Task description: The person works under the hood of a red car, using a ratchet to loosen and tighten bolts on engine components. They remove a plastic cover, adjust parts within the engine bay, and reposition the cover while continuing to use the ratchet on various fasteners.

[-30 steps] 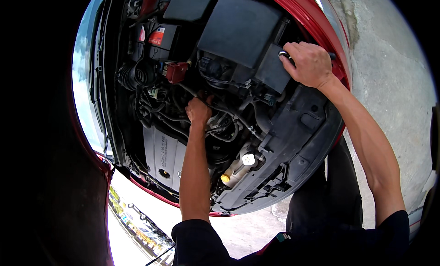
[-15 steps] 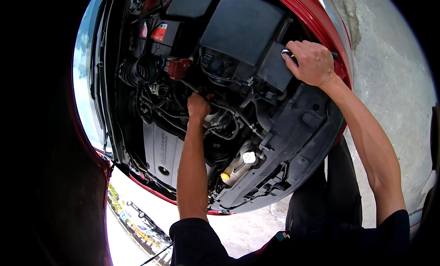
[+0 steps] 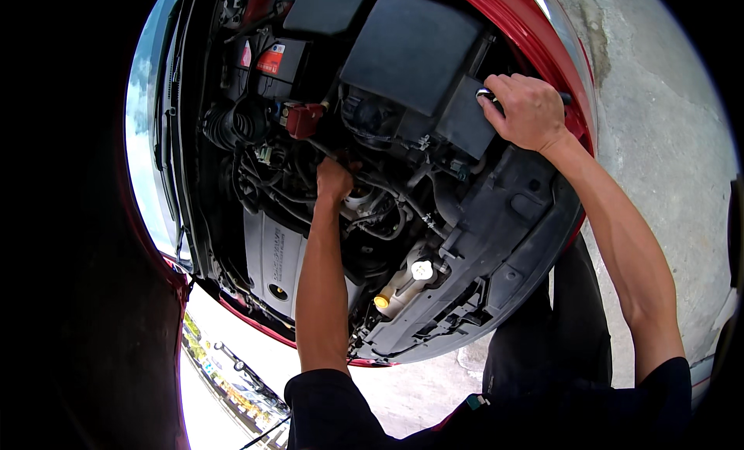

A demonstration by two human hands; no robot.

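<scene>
My left hand (image 3: 335, 179) reaches down among black hoses (image 3: 380, 179) in the engine bay, below a red-capped part (image 3: 302, 119); most of its fingertips are hidden, so what it holds cannot be seen. My right hand (image 3: 523, 109) is closed on a chrome-and-black object (image 3: 486, 94), perhaps a tool, at the bay's right side, just beside a black box (image 3: 466, 117). A large black cover (image 3: 407, 51) lies up and left of that hand. The silver engine cover (image 3: 267, 248) is left of my left forearm.
Red fender edge (image 3: 554, 51) borders the bay on the right, with concrete ground (image 3: 651, 140) beyond. A battery (image 3: 275, 66) sits at upper left. A pale reservoir (image 3: 403, 291) with white and yellow caps is near the lower front. The windscreen (image 3: 147, 140) is at left.
My left forearm has shifted slightly to the left, its hand staying among the hoses. My right hand shows only slight movement and keeps its grip on the chrome-and-black object.
</scene>
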